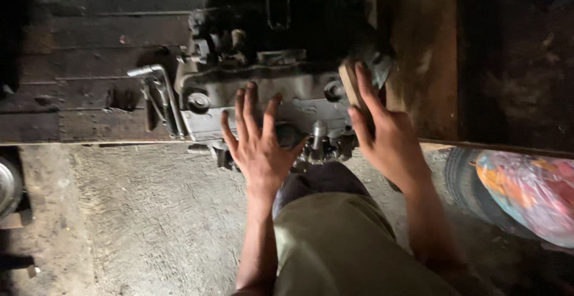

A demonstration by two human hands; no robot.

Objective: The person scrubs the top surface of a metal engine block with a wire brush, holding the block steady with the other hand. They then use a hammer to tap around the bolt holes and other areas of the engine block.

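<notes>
**Two bare hands on a grey engine part**

Two hands pressed to one grimy metal engine casting (pixel 269 101), set at the near edge of a dark plank platform (pixel 78 63) above rough concrete floor (pixel 149 212).

Left hand (pixel 257 146): released, fingers spread wide, palm flat against the casting's near face, gripping nothing.

Right hand (pixel 385 131): curled around a small tan wooden block (pixel 350 84), thumb on the near side, fingers along the far side, block held upright against the casting's right end. Just behind the block, a bluish-grey rag or fitting, too dim to tell which.

Left of the casting: bent chrome wrench (pixel 161 89), lying on the planks, touching or nearly touching the casting's left edge. Along the casting's lower edge, between both hands: row of small dark metal fittings (pixel 326 143).

Lower right corner: crumpled plastic bag (pixel 532 191), pink, orange and pale blue, resting beside a black tyre (pixel 463 179). No readable label anywhere on it.

Far left edge: rim of a shiny metal bowl (pixel 7 185), mostly cut off.

Bottom centre: knee in olive trousers (pixel 341 242).
</notes>
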